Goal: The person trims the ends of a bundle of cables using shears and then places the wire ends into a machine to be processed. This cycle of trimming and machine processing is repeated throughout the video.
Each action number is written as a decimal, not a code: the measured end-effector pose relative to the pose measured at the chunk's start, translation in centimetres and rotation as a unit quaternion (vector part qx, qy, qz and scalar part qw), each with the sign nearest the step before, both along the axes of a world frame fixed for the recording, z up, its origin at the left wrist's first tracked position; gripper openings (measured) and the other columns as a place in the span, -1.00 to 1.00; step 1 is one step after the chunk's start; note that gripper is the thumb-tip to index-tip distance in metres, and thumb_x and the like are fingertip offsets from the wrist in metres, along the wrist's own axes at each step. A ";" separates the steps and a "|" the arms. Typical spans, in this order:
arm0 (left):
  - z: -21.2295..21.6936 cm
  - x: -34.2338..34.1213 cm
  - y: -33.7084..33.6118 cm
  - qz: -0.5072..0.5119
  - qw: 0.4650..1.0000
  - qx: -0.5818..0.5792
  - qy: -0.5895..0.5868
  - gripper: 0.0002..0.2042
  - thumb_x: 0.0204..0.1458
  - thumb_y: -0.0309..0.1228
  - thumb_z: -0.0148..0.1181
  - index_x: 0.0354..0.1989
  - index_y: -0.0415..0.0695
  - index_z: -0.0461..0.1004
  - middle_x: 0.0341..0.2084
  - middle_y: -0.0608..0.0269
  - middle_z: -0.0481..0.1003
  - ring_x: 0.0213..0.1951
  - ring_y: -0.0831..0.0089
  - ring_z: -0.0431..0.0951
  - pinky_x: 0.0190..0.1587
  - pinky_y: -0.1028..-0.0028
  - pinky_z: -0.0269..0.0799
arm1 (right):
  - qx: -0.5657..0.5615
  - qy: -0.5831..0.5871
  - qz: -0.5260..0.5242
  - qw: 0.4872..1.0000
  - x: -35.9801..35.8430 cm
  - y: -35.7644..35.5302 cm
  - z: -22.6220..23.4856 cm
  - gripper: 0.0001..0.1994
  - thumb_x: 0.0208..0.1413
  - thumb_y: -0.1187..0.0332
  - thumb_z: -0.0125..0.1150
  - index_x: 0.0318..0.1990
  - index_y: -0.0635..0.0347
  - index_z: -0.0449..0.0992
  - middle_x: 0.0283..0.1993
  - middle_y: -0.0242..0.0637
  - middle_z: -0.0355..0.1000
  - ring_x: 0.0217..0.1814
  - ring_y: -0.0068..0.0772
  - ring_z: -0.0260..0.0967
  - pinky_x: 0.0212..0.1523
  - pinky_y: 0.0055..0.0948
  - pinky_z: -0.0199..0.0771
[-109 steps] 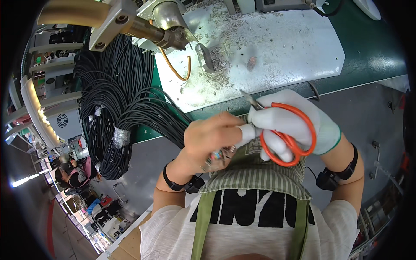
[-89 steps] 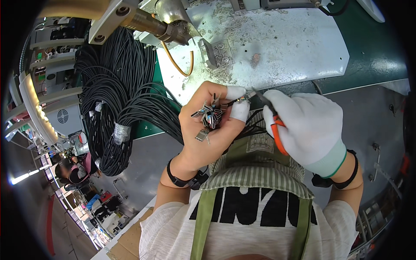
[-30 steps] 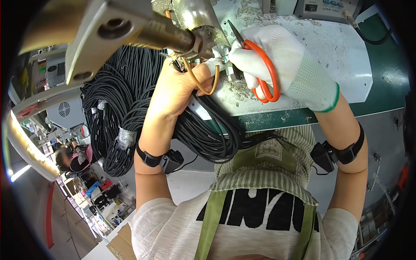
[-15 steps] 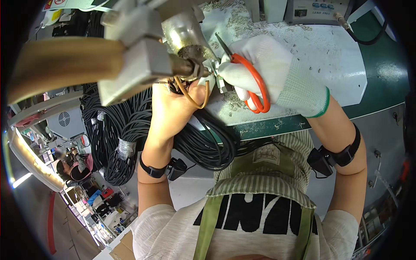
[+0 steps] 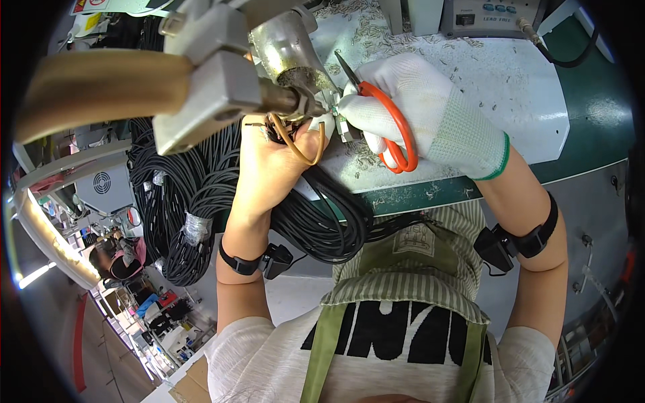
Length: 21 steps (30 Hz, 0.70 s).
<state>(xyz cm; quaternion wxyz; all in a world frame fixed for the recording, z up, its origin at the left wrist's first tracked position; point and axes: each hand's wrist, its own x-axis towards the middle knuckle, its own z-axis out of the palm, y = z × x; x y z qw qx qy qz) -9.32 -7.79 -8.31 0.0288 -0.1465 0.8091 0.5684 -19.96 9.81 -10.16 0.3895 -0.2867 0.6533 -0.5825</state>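
Observation:
My bare left hand (image 5: pixel 272 168) is closed on a bundle of black cables (image 5: pixel 322 215), its fingertips up at the nozzle of a metal machine head (image 5: pixel 295 74). My right hand (image 5: pixel 430 114), in a white knit glove, holds orange-handled scissors (image 5: pixel 390 127) with the blades pointing up-left. Its fingertips pinch small wire ends and connectors (image 5: pixel 339 117) right at the nozzle. An orange loop of wire (image 5: pixel 295 144) hangs below the nozzle. Both hands meet at the machine head over the white work mat (image 5: pixel 510 87).
Large coils of black cable (image 5: pixel 175 201) hang at the left beside the green bench edge (image 5: pixel 584 148). Wire clippings litter the mat. A grey control box (image 5: pixel 497 13) stands at the back. A wooden machine handle (image 5: pixel 94 80) juts out at the upper left.
Both hands rose from chest level to the machine head, carrying the cable ends and scissors. In the last half second they stayed at the nozzle with only small shifts.

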 end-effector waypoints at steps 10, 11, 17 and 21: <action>-1.5 3.6 1.8 0.166 0.956 0.210 0.122 -0.92 0.09 -0.56 0.03 -0.26 -0.28 0.36 -0.50 0.25 0.42 -0.57 0.59 0.39 -0.52 0.53 0.35 | 0.011 0.003 -0.111 0.994 2.0 3.6 2.4 -0.78 0.04 0.30 0.12 -0.44 0.32 0.40 -0.69 -0.30 0.32 -0.69 -0.53 0.31 -0.63 -0.51 0.34; -1.6 4.1 1.9 0.178 0.939 0.255 0.144 -0.90 0.10 -0.55 0.04 -0.23 -0.28 0.35 -0.49 0.24 0.41 -0.58 0.59 0.39 -0.53 0.52 0.35 | 0.008 -0.004 -0.117 0.993 2.2 3.8 2.4 -0.78 0.03 0.30 0.12 -0.43 0.33 0.40 -0.69 -0.29 0.32 -0.69 -0.51 0.31 -0.62 -0.50 0.35; -1.3 2.9 0.3 0.129 0.935 0.313 0.109 -0.87 0.10 -0.52 0.09 -0.21 -0.26 0.35 -0.57 0.29 0.38 -0.61 0.61 0.38 -0.57 0.53 0.32 | -0.070 -0.056 -0.095 0.991 2.3 0.7 1.0 -0.78 0.05 0.30 0.13 -0.47 0.31 0.41 -0.69 -0.36 0.31 -0.69 -0.59 0.28 -0.67 -0.55 0.29; -1.2 1.4 0.1 0.065 0.961 0.262 0.062 -0.85 0.08 -0.50 0.13 -0.21 -0.25 0.35 -0.65 0.34 0.36 -0.66 0.63 0.35 -0.61 0.56 0.28 | -0.034 -0.049 -0.070 0.996 1.4 -0.4 0.9 -0.74 0.06 0.25 0.14 -0.50 0.29 0.41 -0.70 -0.40 0.32 -0.70 -0.65 0.24 -0.68 -0.62 0.23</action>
